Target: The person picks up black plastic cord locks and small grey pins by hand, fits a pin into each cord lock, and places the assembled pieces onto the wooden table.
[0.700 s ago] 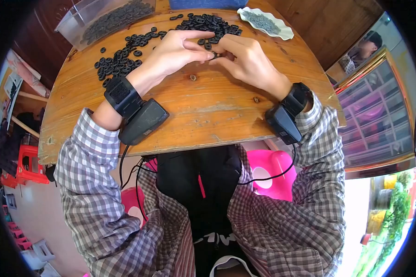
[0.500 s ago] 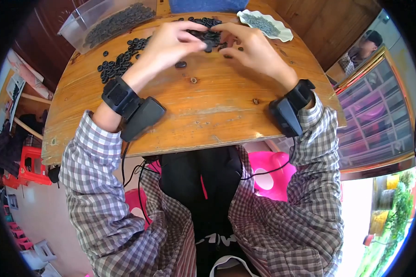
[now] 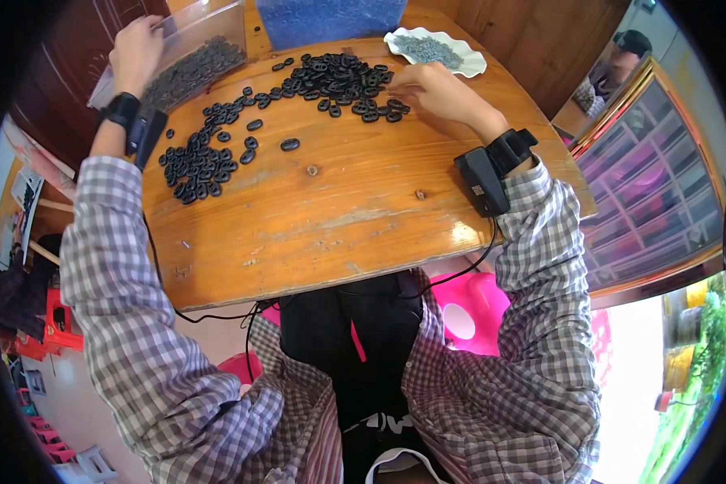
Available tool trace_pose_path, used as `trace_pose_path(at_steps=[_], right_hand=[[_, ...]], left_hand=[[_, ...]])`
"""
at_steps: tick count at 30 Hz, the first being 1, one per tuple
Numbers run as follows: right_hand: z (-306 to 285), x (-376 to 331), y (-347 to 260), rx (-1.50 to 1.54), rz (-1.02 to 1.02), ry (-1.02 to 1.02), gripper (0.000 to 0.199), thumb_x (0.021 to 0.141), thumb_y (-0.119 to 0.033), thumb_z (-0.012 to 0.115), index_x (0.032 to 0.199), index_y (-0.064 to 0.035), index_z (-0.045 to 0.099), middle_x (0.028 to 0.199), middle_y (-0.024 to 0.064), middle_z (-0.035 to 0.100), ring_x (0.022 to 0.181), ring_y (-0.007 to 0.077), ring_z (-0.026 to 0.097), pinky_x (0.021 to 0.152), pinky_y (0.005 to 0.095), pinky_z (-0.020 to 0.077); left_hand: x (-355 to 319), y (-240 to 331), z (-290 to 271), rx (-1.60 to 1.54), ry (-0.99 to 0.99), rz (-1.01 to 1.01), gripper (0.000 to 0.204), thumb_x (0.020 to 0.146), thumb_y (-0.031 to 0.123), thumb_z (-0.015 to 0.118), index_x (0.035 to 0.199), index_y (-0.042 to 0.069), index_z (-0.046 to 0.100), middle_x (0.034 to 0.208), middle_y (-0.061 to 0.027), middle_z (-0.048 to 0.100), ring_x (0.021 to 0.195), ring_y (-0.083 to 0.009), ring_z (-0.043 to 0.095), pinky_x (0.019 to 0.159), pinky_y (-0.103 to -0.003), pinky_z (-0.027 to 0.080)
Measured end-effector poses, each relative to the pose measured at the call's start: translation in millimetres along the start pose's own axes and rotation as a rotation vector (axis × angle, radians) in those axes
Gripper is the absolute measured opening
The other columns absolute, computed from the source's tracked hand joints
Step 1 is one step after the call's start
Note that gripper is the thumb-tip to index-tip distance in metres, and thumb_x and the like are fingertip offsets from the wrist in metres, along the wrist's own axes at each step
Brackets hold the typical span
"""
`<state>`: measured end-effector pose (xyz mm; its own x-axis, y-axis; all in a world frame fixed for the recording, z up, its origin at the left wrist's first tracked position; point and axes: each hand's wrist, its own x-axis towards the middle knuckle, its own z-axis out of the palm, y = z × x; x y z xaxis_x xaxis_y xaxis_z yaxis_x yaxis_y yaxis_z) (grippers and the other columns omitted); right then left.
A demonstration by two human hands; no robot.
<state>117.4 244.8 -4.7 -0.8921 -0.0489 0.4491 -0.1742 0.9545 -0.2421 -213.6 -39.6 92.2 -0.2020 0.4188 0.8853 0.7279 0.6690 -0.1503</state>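
My left hand [image 3: 136, 53] is raised over the left end of a clear plastic bin [image 3: 232, 34] that holds many black pieces. Its fingers curl inward close to the bin's rim; whatever they may hold is hidden. At the right edge of a large pile of small black oval pieces with holes [image 3: 335, 77], my right hand [image 3: 440, 90] bends down with its fingers drawn together. Its fingertips reach the pile's border, and the hand itself covers anything between them. A second cluster of the same pieces [image 3: 198, 165] lies nearer on the left, joined to the pile by a loose trail.
A scalloped white dish [image 3: 474, 64] of small grey pieces stands at the far right, beside a blue bin [image 3: 331, 24]. One black piece [image 3: 289, 144] lies apart on the wooden table [image 3: 363, 206]. Black wrist devices with cables hang from both my forearms.
My left hand has left the pile and moved left to the clear bin. My right hand stays by the pile, whose pieces now show openly. The whole view has shifted slightly.
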Motion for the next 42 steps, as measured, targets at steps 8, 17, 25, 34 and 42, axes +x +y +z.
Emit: trace_pose_path(at_steps=[8,17,25,34,42], right_hand=[[7,3,5,-0.083,-0.029,-0.009,0.010,0.074,-0.001,0.059,0.083,0.0034,0.061,0.078,0.0151,0.061,0.070,0.0281,0.059,0.063,0.0334,0.0472],[4,6,-3,-0.114,-0.029,-0.013,0.012,0.065,-0.007,0.061,0.072,0.0022,0.058,0.066,0.0169,0.058,0.062,0.0304,0.056,0.058,0.0347,0.0440],[-8,-3,8,-0.114,0.061,0.097,0.007,0.064,-0.003,0.058,0.070,0.0010,0.057,0.063,0.0141,0.058,0.060,0.0274,0.056,0.056,0.0337,0.0433],[-10,-1,13,-0.111,0.044,0.226,0.011,0.062,0.000,0.058,0.071,-0.0017,0.063,0.068,0.0164,0.060,0.066,0.0317,0.058,0.061,0.0355,0.0464],[-12,1,17,-0.025,0.045,0.347,0.012,0.068,-0.004,0.062,0.080,-0.0005,0.063,0.069,0.0125,0.063,0.061,0.0211,0.061,0.056,0.0287,0.0472]], left_hand=[[-58,235,-38,-0.656,-0.634,0.530,0.028,0.075,0.018,0.062,0.098,0.002,0.059,0.097,-0.0158,0.058,0.092,-0.0319,0.055,0.079,-0.039,0.045],[-69,267,-22,-0.733,-0.674,0.488,0.019,0.074,0.011,0.063,0.088,0.000,0.056,0.088,-0.0147,0.055,0.089,-0.0311,0.053,0.076,-0.038,0.045],[-58,269,-26,-0.589,-0.876,0.358,0.011,0.071,0.004,0.060,0.082,0.001,0.056,0.080,-0.0143,0.057,0.081,-0.0303,0.056,0.071,-0.037,0.044],[-46,304,-10,-0.678,-0.761,0.317,0.016,0.073,0.007,0.061,0.088,0.003,0.064,0.083,-0.0145,0.064,0.079,-0.0283,0.061,0.071,-0.034,0.048],[-37,303,-9,-0.657,-0.838,0.384,0.024,0.070,0.012,0.067,0.083,-0.007,0.060,0.081,-0.0230,0.061,0.083,-0.0295,0.061,0.070,-0.035,0.048]])
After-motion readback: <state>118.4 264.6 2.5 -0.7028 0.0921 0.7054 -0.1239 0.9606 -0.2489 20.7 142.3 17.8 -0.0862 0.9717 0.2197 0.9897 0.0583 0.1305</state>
